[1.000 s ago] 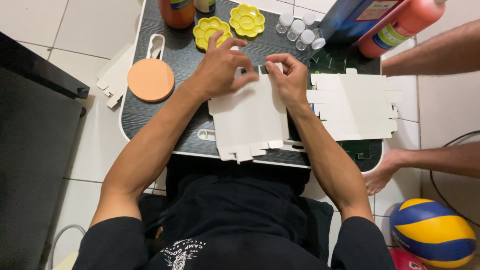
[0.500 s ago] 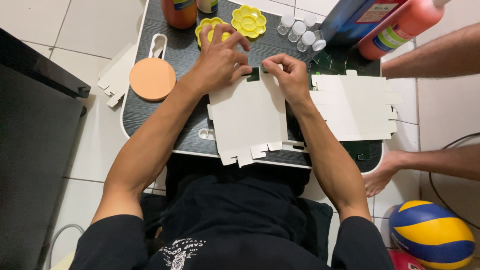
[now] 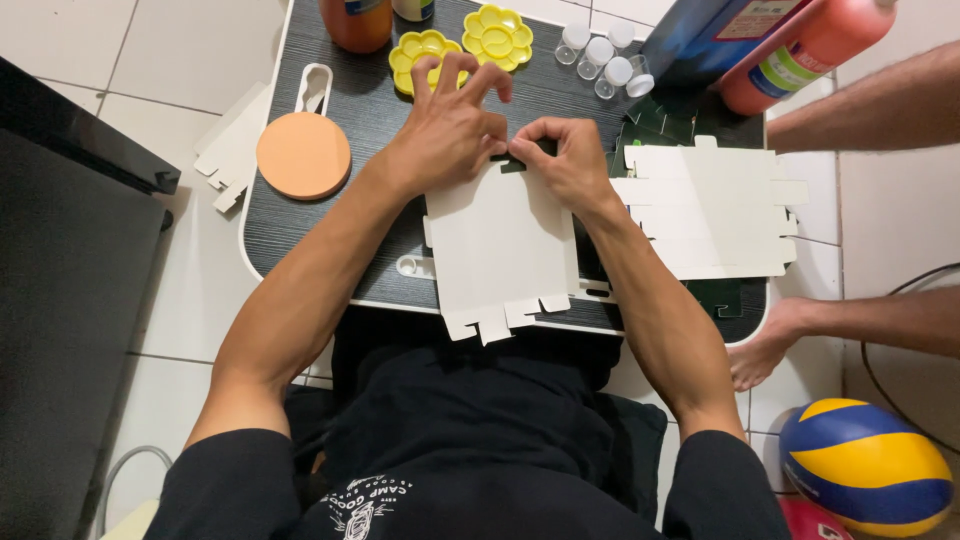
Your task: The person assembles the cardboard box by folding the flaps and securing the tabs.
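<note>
- Left hand rests on the far edge of a white die-cut cardboard sheet. Fingers are spread and fanned forward; the thumb side presses down on the sheet's top edge. Not closed around anything.
- Right hand sits just beside the left, touching it at the fingertips. Fingers are curled, pinching the top edge of the same sheet near a small flap.
- The cardboard sheet lies flat on a dark wood-grain lap table, between the two forearms. Its near edge, with several small tabs, hangs over the table's front rim toward the person's torso.
- A second stack of white die-cut cardboard lies on the right part of the table, just beside the right forearm, over a dark green piece.
- A round orange disc lies on the table's left part, well apart from the hands, touching a white looped handle piece.
- Two yellow flower-shaped paint palettes sit at the far edge, just beyond the left fingertips.
- Small clear vials with white caps stand near the palettes, to the right.
- An orange bottle stands at the far left edge; a large red-orange bottle lies tilted at the far right.
- More white cardboard scraps lie on the tiled floor, left of the table.
- Another person's arm and bare foot show on the right.
- A blue-and-yellow ball sits on the floor, lower right.
</note>
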